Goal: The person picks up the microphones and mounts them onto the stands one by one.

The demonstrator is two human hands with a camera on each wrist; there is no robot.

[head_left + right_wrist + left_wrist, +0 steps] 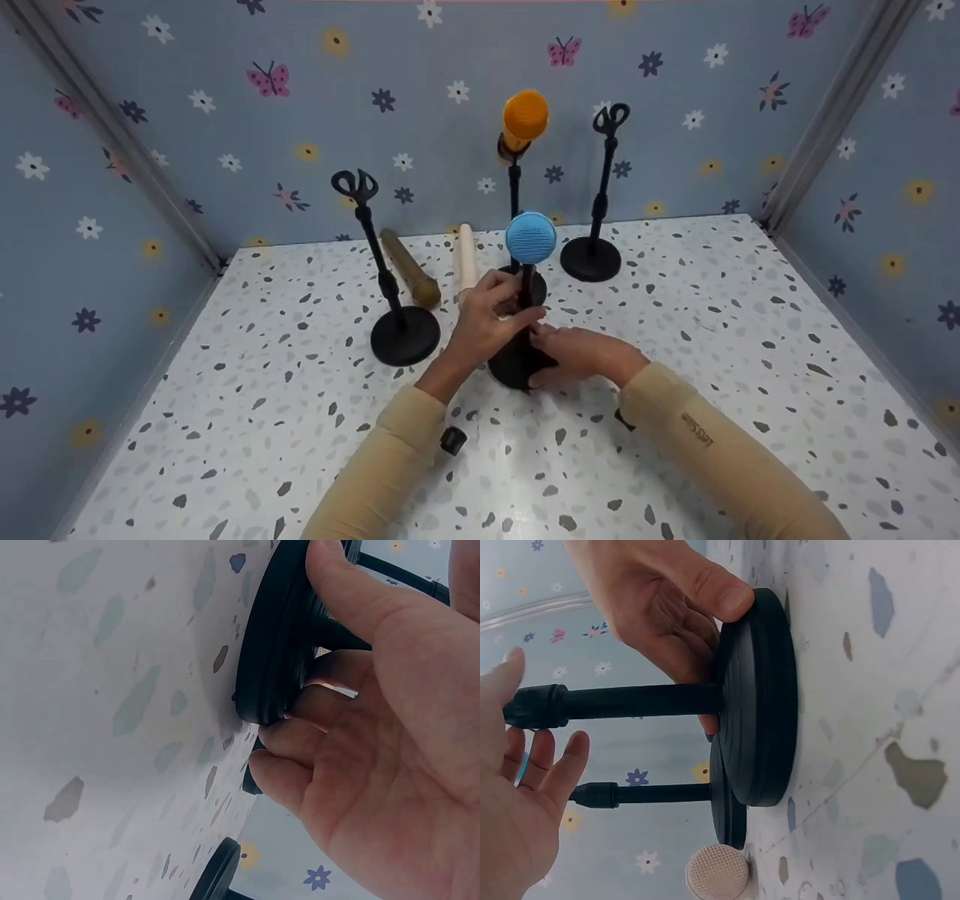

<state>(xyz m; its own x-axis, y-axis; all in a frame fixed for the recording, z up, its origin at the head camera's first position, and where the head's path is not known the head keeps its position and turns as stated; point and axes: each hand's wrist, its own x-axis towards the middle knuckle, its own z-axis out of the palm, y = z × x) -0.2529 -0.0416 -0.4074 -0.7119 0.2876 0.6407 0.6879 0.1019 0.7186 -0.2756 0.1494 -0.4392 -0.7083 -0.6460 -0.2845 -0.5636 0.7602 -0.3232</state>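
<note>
In the head view, a blue-headed microphone stands atop a black microphone stand in front of me. My left hand is around the stand's pole, its thumb crossing in front. The left wrist view shows that thumb and fingers on either side of the pole's collar. Low down, my right hand grips the round base, thumb on its upper edge and fingers curled at the rim. The base is close over the speckled tabletop.
Right behind is another stand with an orange microphone. Bare stands with open clips rise at left and right. A brown microphone and a cream one lie between. Patterned walls enclose the table.
</note>
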